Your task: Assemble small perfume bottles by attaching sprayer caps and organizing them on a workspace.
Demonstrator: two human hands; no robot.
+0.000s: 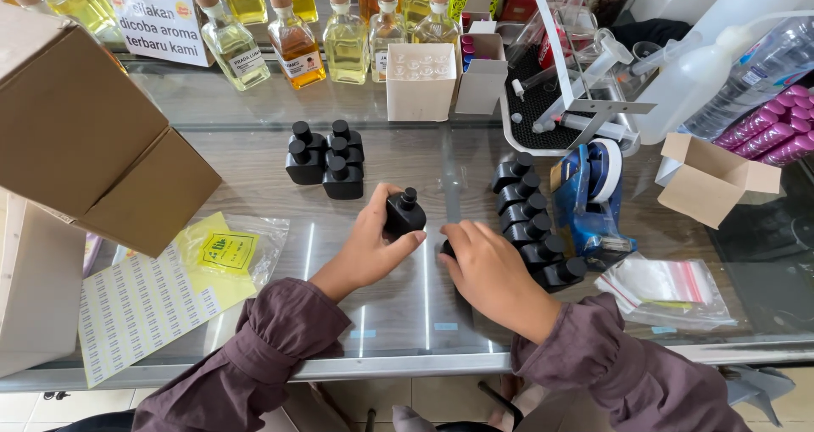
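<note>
Nearest the camera, my two mauve sleeves ran up from the bottom edge of the frame onto the glass counter [398,313]. My left hand [369,250] was closed around a small black bottle [404,214] at frame centre, thumb and fingers wrapped on its body, holding it upright just off or on the glass; I could not tell which. My right hand [487,271] lay curled, palm down, just right of it, over something dark at its fingertips; what it gripped I could not tell. I judged the handling went best with a firm hold on the bottle's flat sides, clear of the neck. The bottle was matte black, squarish, with a short round capped neck. A row of black bottles [530,220] lay right of centre beside a blue tape dispenser [589,195]; a standing cluster of black bottles [326,154] sat above the left hand.
</note>
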